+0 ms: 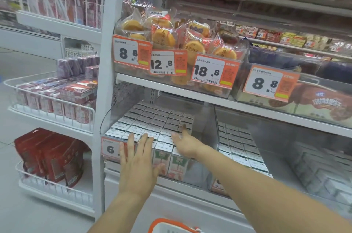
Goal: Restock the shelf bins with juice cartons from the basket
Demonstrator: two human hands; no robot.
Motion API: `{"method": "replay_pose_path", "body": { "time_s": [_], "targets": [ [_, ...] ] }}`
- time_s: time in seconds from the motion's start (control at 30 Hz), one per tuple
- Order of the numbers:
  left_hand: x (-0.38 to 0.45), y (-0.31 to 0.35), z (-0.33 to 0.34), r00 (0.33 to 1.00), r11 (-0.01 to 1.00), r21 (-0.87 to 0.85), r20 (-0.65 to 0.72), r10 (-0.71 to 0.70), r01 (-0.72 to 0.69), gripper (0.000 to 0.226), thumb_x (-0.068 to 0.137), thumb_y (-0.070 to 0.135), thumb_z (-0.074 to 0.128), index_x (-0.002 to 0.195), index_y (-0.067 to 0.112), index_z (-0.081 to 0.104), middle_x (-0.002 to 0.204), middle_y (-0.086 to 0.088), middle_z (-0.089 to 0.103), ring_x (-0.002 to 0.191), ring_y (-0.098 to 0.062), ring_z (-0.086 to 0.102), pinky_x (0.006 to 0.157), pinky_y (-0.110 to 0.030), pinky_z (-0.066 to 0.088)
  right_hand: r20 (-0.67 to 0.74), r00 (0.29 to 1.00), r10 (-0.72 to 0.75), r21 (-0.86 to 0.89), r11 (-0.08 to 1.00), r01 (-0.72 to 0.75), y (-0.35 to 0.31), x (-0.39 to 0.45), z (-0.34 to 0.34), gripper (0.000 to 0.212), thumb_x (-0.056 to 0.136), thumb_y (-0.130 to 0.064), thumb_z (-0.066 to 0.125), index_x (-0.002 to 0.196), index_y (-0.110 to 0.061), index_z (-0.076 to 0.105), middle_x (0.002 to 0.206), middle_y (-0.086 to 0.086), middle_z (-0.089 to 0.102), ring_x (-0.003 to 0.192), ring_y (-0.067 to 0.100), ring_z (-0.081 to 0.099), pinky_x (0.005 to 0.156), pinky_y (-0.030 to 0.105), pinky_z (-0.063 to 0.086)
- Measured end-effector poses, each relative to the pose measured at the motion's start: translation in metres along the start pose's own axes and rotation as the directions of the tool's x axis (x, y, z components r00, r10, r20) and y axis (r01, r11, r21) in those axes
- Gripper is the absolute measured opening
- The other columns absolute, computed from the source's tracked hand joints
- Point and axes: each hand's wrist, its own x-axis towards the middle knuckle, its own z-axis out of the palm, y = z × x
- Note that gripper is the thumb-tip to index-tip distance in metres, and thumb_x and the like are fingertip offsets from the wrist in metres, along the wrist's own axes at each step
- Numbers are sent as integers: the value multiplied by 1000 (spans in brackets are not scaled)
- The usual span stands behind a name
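Cartons [158, 128] under both flat hands [137, 164] in bin [213, 129].

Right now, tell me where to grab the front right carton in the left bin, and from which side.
Grip the front right carton across its top edges from above. It stands upright, with a neighbour on its left and the clear bin wall in front. Only the top is free, and the empty space to its right leaves room for fingers.
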Motion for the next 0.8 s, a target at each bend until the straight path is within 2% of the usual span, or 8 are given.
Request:
{"method": "replay_pose_path", "body": {
  "time_s": [0.13, 0.27, 0.37, 0.47, 0.6, 0.67, 0.73, 0.8],
  "targets": [
    [1, 0, -1, 1000, 1000, 20, 18, 12, -12, 84, 73, 55, 77, 143, 17, 47, 154, 0, 41, 149, -33, 18, 120, -57, 15, 14, 1000, -20, -107, 994, 22, -8, 0, 2, 75, 104, -54, 13, 155, -8, -16, 161, 23, 21, 151, 37, 16, 120, 40, 23],
    [2, 5, -8, 998, 999, 41, 56, -6, 4, 82, 80, 57, 70, 147, 21, 40, 159, 2, 31, 152, -32, 6, 122, -55, 4, 42, 999, -8, -131, 991, 14, -11, -11, -8, 79, 104, -55, 19, 156, -6, -14, 163, 18, 18, 150, 33, 22, 118, 33, 22],
    [2, 8, -15, 995, 999, 39, 92, -29, 26, 78, 88, 57, 60, 152, 24, 28, 164, 5, 17, 152, -29, -7, 122, -51, -6, 90, 996, -6, -153, 988, 20, -20, -26, -18, 71, 107, -46, 24, 156, 1, 2, 165, 17, 12, 149, 33, 23, 117, 33, 23],
    [1, 14, -22, 991, 997, 48, 118, -59, 54, 77, 93, 54, 54, 154, 23, 19, 165, 4, 8, 151, -30, -14, 122, -50, -7, 74, 997, -33, -164, 985, 45, -25, -31, -21, 66, 106, -43, 35, 153, 2, 22, 162, 15, 24, 144, 31, 34, 110, 31, 34],
    [3, 18, -27, 982, 993, 70, 161, -103, 93, 86, 92, 53, 56, 156, 20, 9, 166, 0, 1, 151, -31, -16, 122, -53, -2, 78, 996, -35, -58, 998, 40, -18, -30, -24, 63, 104, -37, 48, 150, 2, 31, 155, 14, 38, 134, 31, 48, 80, 23, 45],
    [4, 21, -35, 980, 994, 74, 172, -97, 85, 92, 91, 55, 57, 157, 19, 4, 166, 1, -1, 151, -29, -17, 122, -53, -1, 60, 997, -38, -20, 999, 39, -12, -34, -27, 66, 102, -38, 51, 151, 0, 28, 153, 16, 40, 131, 33, 50, 85, 26, 44],
    [3, 21, -43, 987, 995, 81, 141, -73, 62, 92, 88, 58, 59, 157, 19, 12, 166, 1, 8, 152, -29, -9, 122, -51, -1, -28, 998, -62, 20, 998, 63, -3, -39, -29, 56, 101, -32, 53, 146, -1, 38, 145, 18, 49, 127, 34, 53, 95, 30, 47],
    [-1, 26, -49, 1000, 1000, 22, 7, 7, -7, 78, 86, 54, 65, 148, 16, 38, 157, -1, 34, 150, -32, 14, 121, -50, 12, -134, 987, -93, -18, 996, 91, 4, -56, -37, 43, 99, -26, 53, 137, -5, 48, 137, 18, 55, 123, 34, 55, 94, 32, 45]
  ]
}}
